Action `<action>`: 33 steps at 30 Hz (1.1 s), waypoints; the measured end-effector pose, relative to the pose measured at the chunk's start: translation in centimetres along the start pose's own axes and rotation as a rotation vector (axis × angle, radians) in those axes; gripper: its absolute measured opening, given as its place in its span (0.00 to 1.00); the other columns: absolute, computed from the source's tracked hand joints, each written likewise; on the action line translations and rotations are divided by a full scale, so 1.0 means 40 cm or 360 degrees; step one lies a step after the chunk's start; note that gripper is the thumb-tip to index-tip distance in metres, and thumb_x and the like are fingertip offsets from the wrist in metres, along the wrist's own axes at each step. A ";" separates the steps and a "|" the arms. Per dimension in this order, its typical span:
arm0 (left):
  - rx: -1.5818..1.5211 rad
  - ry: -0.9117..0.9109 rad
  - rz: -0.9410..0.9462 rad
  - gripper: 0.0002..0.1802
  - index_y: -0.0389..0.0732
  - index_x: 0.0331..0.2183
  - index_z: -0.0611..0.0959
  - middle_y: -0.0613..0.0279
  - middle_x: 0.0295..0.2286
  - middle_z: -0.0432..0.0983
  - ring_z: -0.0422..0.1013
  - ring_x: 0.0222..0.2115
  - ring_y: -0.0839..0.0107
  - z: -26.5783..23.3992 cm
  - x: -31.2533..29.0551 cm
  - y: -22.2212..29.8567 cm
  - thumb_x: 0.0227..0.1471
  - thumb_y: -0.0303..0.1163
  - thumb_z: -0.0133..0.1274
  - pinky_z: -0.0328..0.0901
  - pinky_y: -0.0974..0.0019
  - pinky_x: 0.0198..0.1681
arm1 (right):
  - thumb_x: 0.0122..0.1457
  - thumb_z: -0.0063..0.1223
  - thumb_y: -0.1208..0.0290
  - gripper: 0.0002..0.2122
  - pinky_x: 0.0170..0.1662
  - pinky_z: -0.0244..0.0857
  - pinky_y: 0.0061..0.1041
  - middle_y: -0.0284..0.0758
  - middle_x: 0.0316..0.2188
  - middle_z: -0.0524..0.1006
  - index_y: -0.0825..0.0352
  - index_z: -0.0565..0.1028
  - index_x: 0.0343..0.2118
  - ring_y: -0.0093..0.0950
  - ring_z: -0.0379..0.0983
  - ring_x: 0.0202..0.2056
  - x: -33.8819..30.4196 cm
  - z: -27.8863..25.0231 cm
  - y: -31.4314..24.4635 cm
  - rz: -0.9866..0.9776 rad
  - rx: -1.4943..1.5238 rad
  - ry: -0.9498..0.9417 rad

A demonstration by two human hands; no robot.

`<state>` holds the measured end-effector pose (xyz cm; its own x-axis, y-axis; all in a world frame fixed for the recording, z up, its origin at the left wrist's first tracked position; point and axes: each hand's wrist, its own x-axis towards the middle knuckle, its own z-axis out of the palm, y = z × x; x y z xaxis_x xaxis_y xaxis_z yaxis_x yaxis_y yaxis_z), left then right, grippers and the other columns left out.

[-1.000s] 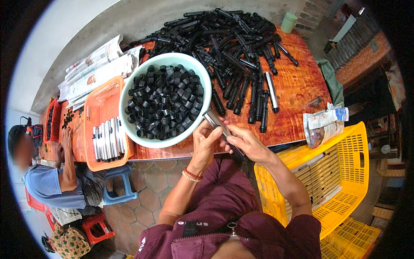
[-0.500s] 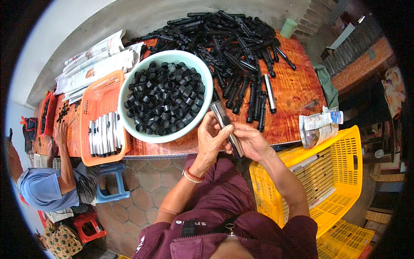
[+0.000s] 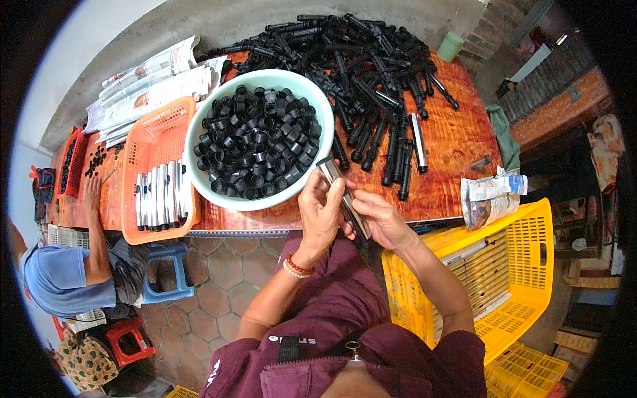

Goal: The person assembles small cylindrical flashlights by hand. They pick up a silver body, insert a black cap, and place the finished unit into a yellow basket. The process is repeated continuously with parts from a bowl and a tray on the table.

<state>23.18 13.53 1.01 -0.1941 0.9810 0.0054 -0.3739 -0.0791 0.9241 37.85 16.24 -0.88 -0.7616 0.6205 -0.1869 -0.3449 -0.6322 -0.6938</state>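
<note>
Left grip [image 3: 322,211], right grip [image 3: 385,219], both on silver tube [image 3: 330,171], pale basin [image 3: 229,201]

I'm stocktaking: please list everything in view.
Table: one, reddish, centre
Loose tube: one, silver, beside pipes
Pipes: pile, black, table's rear
Bowl: one, mint, on table
Caps: many, black, in bowl
Baskets: two, orange and red, left
Basket tubes: several, silver, in orange basket
Newspapers: stack, white, behind baskets
Crates: several, yellow, mostly right
Bag: one, whitish, by crates
Stools: two, blue and red, left
Person: one, blue top, left
Held tube: one, silver, in hands
Left hand: one, bare, holding tube
Right hand: one, bare, holding tube
</note>
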 end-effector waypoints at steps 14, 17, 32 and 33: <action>-0.0803 0.0023 -0.0162 0.21 0.34 0.49 0.67 0.62 0.27 0.71 0.75 0.30 0.67 -0.053 0.048 0.032 0.63 0.40 0.38 0.73 0.64 0.37 | 0.66 0.37 0.55 0.22 0.34 0.73 0.24 0.35 0.33 0.74 0.73 0.71 0.44 0.25 0.75 0.33 -0.031 0.041 -0.059 0.0076 -0.0688 0.0333; -0.0981 0.0092 -0.0174 0.22 0.38 0.50 0.67 0.64 0.28 0.67 0.68 0.27 0.72 -0.065 0.049 0.065 0.63 0.44 0.40 0.70 0.55 0.45 | 0.65 0.41 0.62 0.17 0.32 0.71 0.22 0.34 0.30 0.75 0.73 0.71 0.43 0.24 0.75 0.31 -0.062 0.087 -0.078 -0.0019 -0.1068 0.0179; -0.0941 0.0274 0.0121 0.15 0.41 0.44 0.65 0.61 0.28 0.70 0.73 0.26 0.71 -0.062 0.016 0.092 0.62 0.40 0.43 0.74 0.61 0.37 | 0.60 0.48 0.65 0.12 0.29 0.60 0.38 0.47 0.21 0.68 0.71 0.67 0.33 0.46 0.69 0.25 -0.058 0.167 -0.007 -0.0393 -0.1865 0.0433; -0.0946 0.0270 0.0108 0.18 0.39 0.46 0.66 0.60 0.27 0.70 0.72 0.26 0.71 -0.065 0.015 0.089 0.62 0.43 0.41 0.73 0.62 0.37 | 0.60 0.48 0.65 0.12 0.30 0.60 0.37 0.47 0.20 0.68 0.71 0.67 0.32 0.45 0.68 0.25 -0.054 0.154 0.003 -0.0362 -0.1765 0.0436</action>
<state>19.38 13.36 3.31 -0.3583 0.9323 -0.0493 -0.7874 -0.2734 0.5525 36.06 11.97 3.74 -0.5532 0.8325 -0.0297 0.3138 0.1753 -0.9332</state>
